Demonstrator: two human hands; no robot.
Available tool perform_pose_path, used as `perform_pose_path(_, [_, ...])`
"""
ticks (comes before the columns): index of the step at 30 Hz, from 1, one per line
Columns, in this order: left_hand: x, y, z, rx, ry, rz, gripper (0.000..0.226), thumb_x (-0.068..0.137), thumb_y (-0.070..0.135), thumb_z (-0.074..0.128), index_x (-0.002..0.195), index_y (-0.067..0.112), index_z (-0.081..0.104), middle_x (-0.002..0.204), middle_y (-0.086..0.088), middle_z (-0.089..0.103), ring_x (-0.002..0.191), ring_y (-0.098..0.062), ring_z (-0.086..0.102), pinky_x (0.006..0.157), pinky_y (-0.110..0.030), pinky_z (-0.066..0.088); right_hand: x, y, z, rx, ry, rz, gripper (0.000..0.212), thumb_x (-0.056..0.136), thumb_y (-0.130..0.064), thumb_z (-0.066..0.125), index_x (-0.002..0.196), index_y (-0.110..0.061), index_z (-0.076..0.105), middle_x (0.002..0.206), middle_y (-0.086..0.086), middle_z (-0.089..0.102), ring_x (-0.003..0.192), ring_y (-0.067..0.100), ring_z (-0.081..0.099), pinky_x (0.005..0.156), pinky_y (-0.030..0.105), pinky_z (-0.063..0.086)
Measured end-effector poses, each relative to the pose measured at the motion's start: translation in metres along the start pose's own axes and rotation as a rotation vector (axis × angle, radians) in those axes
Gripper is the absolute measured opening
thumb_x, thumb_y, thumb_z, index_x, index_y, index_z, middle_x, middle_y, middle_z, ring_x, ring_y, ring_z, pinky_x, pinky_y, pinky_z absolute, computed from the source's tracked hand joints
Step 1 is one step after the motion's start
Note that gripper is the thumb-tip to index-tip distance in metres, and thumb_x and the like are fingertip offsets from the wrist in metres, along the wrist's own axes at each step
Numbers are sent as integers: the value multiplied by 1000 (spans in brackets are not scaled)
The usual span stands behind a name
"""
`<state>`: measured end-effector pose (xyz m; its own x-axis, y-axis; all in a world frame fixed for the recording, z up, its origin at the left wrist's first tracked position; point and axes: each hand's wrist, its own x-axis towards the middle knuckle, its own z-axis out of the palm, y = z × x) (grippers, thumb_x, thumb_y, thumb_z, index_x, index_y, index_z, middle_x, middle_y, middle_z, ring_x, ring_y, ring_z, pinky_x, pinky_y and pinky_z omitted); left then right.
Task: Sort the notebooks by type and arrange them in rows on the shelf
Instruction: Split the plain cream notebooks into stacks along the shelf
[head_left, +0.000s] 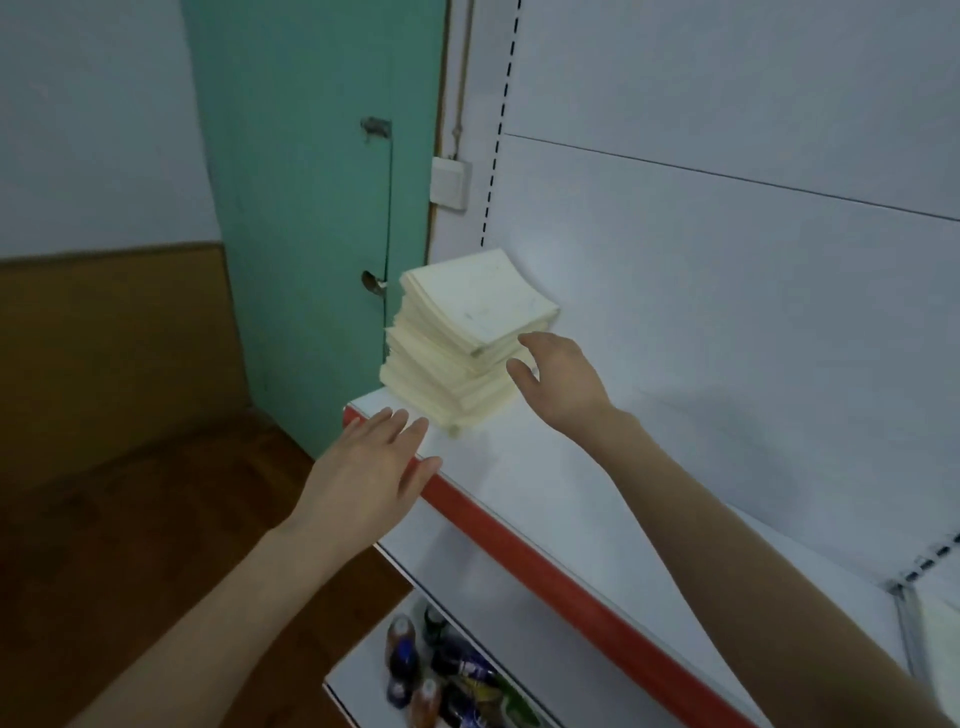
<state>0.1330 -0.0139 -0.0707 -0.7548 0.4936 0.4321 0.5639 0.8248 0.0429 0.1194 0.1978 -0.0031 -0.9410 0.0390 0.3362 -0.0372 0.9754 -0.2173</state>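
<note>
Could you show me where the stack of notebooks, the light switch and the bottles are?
stack of notebooks (480, 299): head view, on the top cover.
light switch (449, 182): head view, on its white front plate.
bottles (404, 662): head view, on the body of one dark bottle.

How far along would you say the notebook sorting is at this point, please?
Done: one uneven stack of cream notebooks sits at the left end of the shelf. In hand: nothing is gripped; the left hand is open over the shelf's red edge and the right hand is open by the stack's right side. Left: the stack is skewed, and no rows show yet, so most of the arranging remains.
</note>
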Motion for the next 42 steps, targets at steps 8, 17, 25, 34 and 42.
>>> perform_pose_path(8, [68, -64, 15, -31, 19, -13, 51, 86, 42, 36, 106, 7, 68, 99, -11, 70, 91, -27, 68, 75, -43, 54, 117, -21, 34, 43, -65, 50, 67, 90, -50, 48, 134, 0, 39, 136, 15, 44, 128, 30, 36, 103, 36, 30])
perform_pose_path(17, [108, -127, 26, -354, 34, 82, 55, 92, 45, 34, 125, 8, 56, 121, -10, 61, 108, -23, 60, 87, -30, 49, 160, -46, 75, -27, -129, 174, 80, 88, -59, 43, 141, -3, 23, 139, 18, 36, 130, 32, 33, 105, 39, 29])
perform_pose_path(25, [133, -158, 32, -1309, -275, -215, 52, 89, 49, 40, 128, 16, 52, 123, 3, 57, 113, -12, 53, 97, -29, 41, 118, -91, 66, -60, -57, 186, 36, 100, -36, 31, 105, -5, 48, 91, 8, 50, 85, 25, 49, 72, 29, 31])
perform_pose_path(34, [161, -172, 11, -2120, -857, -410, 60, 94, 47, 31, 95, 4, 73, 95, -16, 71, 78, -28, 69, 62, -37, 58, 56, -175, 72, -224, -66, -46, 69, 97, -49, 14, 121, -1, 58, 120, 18, 62, 111, 31, 59, 101, 30, 39])
perform_pose_path(42, [160, -198, 2, -1966, -731, -474, 42, 94, 39, 40, 110, 8, 63, 94, -15, 72, 79, -29, 69, 65, -38, 56, 92, -175, 67, 94, -173, -109, 46, 99, -29, 37, 140, -8, 38, 148, 6, 35, 140, 13, 21, 109, 7, -2])
